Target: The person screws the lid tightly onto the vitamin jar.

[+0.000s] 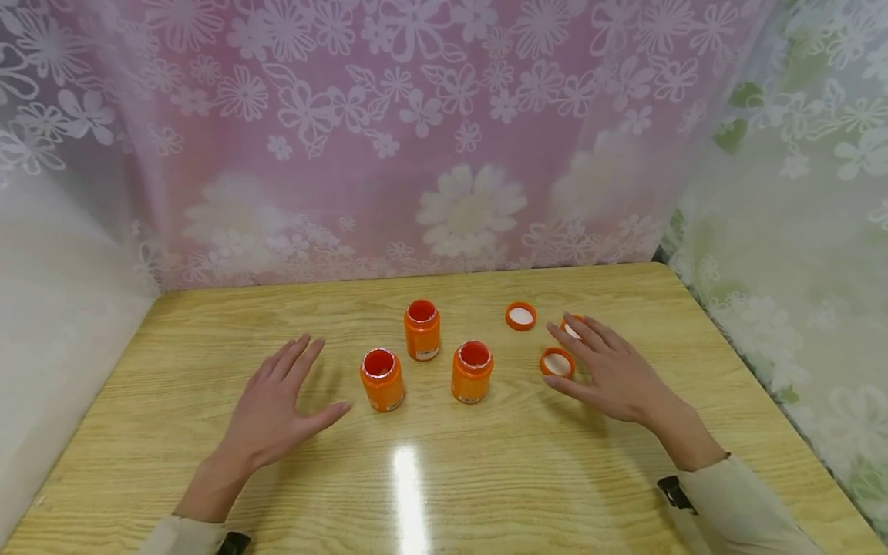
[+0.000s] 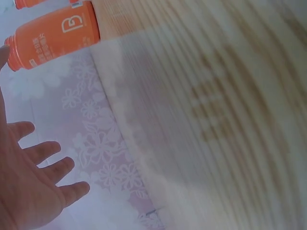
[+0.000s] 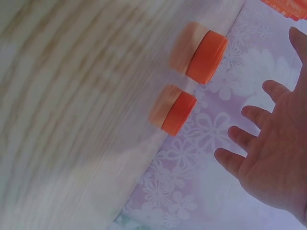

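Note:
Three uncapped orange bottles stand upright mid-table in the head view: a left bottle point(image 1: 383, 389), a rear bottle point(image 1: 423, 339) and a right bottle point(image 1: 472, 380). To their right lie three orange lids with white insides: a back lid point(image 1: 521, 317), a front lid point(image 1: 557, 363) and a far lid point(image 1: 572, 328) partly covered by fingers. My left hand point(image 1: 274, 412), fingers spread, is just left of the left bottle and holds nothing. My right hand point(image 1: 617, 378) hovers over the lids, fingers extended, nothing held. The right wrist view shows two lids point(image 3: 207, 57) beyond the spread right hand point(image 3: 273, 143).
The wooden table point(image 1: 333, 493) has a bright light reflection near its front. A pink flowered curtain point(image 1: 347, 177) hangs along the back edge, with a pale flowered one point(image 1: 798, 254) on the right side and white sheeting point(image 1: 62, 308) on the left.

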Available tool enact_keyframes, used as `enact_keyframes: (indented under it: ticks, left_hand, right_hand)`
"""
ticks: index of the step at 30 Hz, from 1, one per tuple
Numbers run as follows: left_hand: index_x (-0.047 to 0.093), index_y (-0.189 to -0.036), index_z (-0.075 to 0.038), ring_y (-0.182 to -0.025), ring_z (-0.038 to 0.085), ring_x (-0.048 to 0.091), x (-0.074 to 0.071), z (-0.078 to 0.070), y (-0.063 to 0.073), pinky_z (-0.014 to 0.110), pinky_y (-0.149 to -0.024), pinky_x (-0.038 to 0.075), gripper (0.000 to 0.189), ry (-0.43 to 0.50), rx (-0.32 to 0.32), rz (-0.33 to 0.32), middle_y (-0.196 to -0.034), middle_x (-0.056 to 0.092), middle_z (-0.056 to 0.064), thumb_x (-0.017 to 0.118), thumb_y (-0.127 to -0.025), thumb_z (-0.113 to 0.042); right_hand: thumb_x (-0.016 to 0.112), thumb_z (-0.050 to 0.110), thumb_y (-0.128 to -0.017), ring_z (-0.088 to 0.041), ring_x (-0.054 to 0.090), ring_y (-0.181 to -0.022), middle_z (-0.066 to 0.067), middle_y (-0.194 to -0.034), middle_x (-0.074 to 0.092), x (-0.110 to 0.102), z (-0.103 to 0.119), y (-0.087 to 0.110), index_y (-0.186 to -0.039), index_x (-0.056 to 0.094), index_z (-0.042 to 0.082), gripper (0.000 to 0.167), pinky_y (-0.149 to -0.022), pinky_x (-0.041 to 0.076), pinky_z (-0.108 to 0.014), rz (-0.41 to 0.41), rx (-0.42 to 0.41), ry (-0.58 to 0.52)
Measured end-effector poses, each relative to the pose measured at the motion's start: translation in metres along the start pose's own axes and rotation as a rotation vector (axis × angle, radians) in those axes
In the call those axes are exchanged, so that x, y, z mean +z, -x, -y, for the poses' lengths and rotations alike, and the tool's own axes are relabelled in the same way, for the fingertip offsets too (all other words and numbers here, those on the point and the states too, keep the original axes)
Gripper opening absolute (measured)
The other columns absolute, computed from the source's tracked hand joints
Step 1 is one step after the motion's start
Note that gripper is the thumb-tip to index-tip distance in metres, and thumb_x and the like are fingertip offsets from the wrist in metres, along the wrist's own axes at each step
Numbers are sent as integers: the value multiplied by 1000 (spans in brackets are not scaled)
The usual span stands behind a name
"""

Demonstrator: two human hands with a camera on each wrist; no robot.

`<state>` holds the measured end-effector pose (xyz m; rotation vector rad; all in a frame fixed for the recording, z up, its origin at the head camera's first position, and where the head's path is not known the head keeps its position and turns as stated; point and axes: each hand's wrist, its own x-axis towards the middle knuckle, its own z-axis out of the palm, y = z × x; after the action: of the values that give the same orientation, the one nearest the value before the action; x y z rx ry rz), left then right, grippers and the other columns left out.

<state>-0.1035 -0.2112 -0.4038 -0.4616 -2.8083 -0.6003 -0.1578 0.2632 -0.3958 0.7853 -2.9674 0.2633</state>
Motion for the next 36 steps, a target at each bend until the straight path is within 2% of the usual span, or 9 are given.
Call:
enact_keyframes:
  ticks: [9, 13, 18, 24, 29, 33, 36]
  left_hand:
    - [29, -151, -18, -136, 36, 29, 5, -10, -4, 62, -97, 34, 90, 116, -44, 17, -152, 29, 10, 66, -80, -60]
    - [24, -152, -24, -136, 35, 28, 8, -14, -5, 64, -96, 34, 91, 208, -96, 50, -153, 28, 8, 66, -81, -60]
    - [19, -152, -31, -138, 33, 26, 12, -19, -10, 63, -101, 30, 93, 330, -177, 87, -153, 27, 4, 66, -79, -63]
    - [19, -152, -29, -138, 34, 26, 17, -23, -14, 62, -102, 29, 97, 432, -203, 109, -153, 26, 6, 71, -76, -60]
    - [24, -152, -20, -137, 31, 29, 23, -24, -15, 53, -106, 31, 95, 607, -201, 110, -152, 29, 9, 77, -78, -47]
    - [26, -150, -15, -136, 31, 31, 26, -27, -18, 50, -107, 30, 91, 775, -234, 129, -150, 32, 13, 79, -79, -36]
    - [26, -149, -13, -136, 32, 30, 30, -30, -20, 50, -108, 29, 91, 854, -257, 147, -149, 32, 14, 80, -78, -30]
  right_hand:
    - [50, 63, -90, -35, 18, -140, -11, -156, 22, 2, 6, -4, -152, 28, 22, 78, -109, 19, -54, 6, -9, -11]
    - [49, 63, -90, -35, 18, -141, -12, -155, 22, 3, 7, -6, -152, 27, 20, 78, -110, 18, -53, 21, -14, -1]
    - [50, 60, -91, -34, 19, -140, -14, -154, 23, 3, 7, -8, -152, 28, 17, 78, -110, 18, -52, 15, -22, -4]
    - [51, 59, -91, -37, 21, -139, -14, -155, 22, 6, 8, -10, -152, 28, 17, 77, -108, 22, -55, 20, -8, -42]
    - [51, 59, -92, -38, 22, -138, -15, -155, 21, 7, 9, -11, -152, 27, 17, 77, -107, 25, -56, 28, -3, -58]
    - [50, 58, -92, -38, 22, -137, -15, -155, 21, 8, 9, -11, -152, 26, 17, 77, -106, 26, -56, 41, 6, -59]
    - [50, 59, -92, -38, 22, -138, -15, -155, 21, 10, 8, -12, -152, 26, 17, 77, -106, 26, -56, 47, 12, -60]
